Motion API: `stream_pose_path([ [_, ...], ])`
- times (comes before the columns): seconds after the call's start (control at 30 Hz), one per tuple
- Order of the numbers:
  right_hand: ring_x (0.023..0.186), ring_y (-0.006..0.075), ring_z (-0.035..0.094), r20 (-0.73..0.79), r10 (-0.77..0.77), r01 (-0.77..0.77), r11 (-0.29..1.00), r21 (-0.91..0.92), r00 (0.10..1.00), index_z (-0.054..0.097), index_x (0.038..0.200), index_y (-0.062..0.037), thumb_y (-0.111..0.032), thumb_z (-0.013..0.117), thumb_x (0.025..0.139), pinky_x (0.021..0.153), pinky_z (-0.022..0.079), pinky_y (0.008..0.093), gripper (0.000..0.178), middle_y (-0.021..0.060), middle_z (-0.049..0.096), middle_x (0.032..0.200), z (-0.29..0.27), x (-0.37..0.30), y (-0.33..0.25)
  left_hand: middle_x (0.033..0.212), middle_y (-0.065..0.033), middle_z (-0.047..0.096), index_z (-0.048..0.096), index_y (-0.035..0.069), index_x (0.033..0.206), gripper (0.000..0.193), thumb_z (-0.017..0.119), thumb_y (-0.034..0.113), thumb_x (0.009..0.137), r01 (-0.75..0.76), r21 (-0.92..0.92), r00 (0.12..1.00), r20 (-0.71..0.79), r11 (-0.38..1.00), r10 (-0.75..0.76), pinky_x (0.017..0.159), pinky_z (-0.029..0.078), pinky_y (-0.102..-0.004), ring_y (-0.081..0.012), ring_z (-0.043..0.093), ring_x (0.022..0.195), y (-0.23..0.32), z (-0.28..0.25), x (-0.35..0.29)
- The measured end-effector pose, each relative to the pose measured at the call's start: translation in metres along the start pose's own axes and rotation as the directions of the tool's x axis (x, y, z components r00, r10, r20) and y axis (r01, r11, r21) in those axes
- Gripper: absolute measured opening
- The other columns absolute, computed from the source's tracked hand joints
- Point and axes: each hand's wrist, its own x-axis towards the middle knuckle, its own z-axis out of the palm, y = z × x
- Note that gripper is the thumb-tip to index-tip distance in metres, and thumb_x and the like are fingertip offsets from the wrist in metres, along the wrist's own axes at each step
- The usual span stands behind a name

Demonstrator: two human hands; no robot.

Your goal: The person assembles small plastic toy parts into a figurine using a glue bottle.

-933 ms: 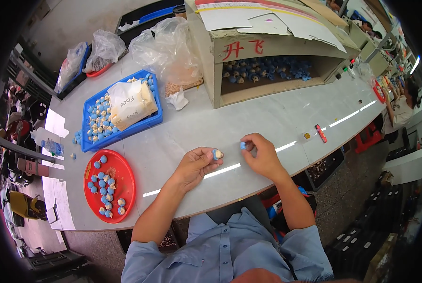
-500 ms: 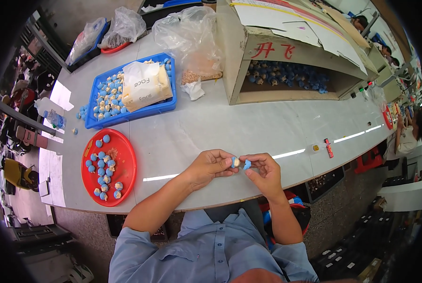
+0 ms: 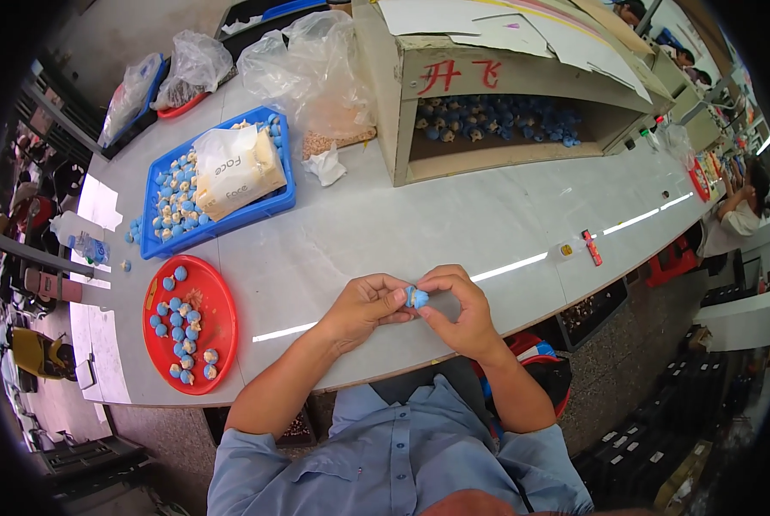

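Observation:
Over the near edge of the table, my two hands meet at a small blue-and-cream toy head (image 3: pixel 410 300). My left hand (image 3: pixel 366 308) pinches this head between thumb and fingers. From the other side, my right hand (image 3: pixel 461 311) has its thumb and fingertips closed on a small blue piece (image 3: pixel 420 298), which touches the head. My fingers partly cover both parts, so how they fit together cannot be made out. To the left of my left forearm lies a round red tray (image 3: pixel 219 303) with several blue balls bearing cream parts.
Behind the red tray stands a blue tray (image 3: pixel 230 227) of similar pieces under a tissue pack (image 3: pixel 237 172). A plastic bag (image 3: pixel 316 77), crumpled tissue (image 3: pixel 326 165) and open-fronted box (image 3: pixel 391 129) holding blue pieces are at the back. A red lighter-like object (image 3: pixel 591 248) lies right.
My right hand has moved left and brought the blue piece, held apart before, against the head in my left hand. The whole view has shifted slightly.

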Motion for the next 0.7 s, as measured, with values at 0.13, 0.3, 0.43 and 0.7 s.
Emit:
stream_pose_path([
  [0.13,0.099,0.0238,0.058,0.006,-0.007,0.007,0.999,-0.032,1.000,0.061,0.100,-0.0009,0.006,0.068,0.072,0.089,0.046,0.0332,0.029,0.0120,0.060,0.103,0.0005,-0.0007,0.0029,0.108,-0.0099,0.066,0.062,0.000,0.110,0.025,0.065,0.017,0.093,-0.005,0.019,1.000,-0.008,1.000,0.005,0.088,0.055,-0.0296,-0.0180,0.065,0.099,0.0002,0.0017,0.0002],
  [0.3,0.098,0.0240,0.058,-0.007,-0.008,0.008,0.999,-0.044,1.000,0.061,0.099,-0.0007,0.005,0.069,0.072,0.088,0.046,0.0333,0.029,0.0122,0.060,0.103,0.0025,-0.0014,0.0045,0.108,-0.0095,0.066,0.062,0.000,0.109,0.024,0.065,0.017,0.093,0.002,0.024,1.000,-0.022,1.000,-0.002,0.088,0.055,-0.0297,-0.0179,0.065,0.099,0.0005,0.0023,0.0000],
  [0.43,0.098,0.0242,0.058,-0.006,0.010,-0.010,1.000,-0.024,1.000,0.061,0.099,-0.0007,0.005,0.069,0.072,0.088,0.046,0.0335,0.029,0.0122,0.060,0.102,0.0037,-0.0015,0.0038,0.107,-0.0089,0.066,0.062,0.000,0.108,0.023,0.065,0.017,0.093,0.003,0.020,1.000,-0.028,1.000,-0.002,0.088,0.055,-0.0296,-0.0172,0.064,0.099,-0.0023,-0.0010,0.0009],
  [0.7,0.097,0.0236,0.058,-0.017,0.004,-0.005,0.999,-0.037,1.000,0.061,0.099,-0.0008,0.005,0.070,0.072,0.086,0.046,0.0331,0.029,0.0121,0.060,0.101,0.0043,-0.0024,0.0040,0.106,-0.0088,0.066,0.062,0.000,0.108,0.023,0.066,0.016,0.092,0.007,0.026,0.999,-0.033,1.000,-0.006,0.088,0.055,-0.0296,-0.0171,0.064,0.098,-0.0014,0.0010,0.0004],
])
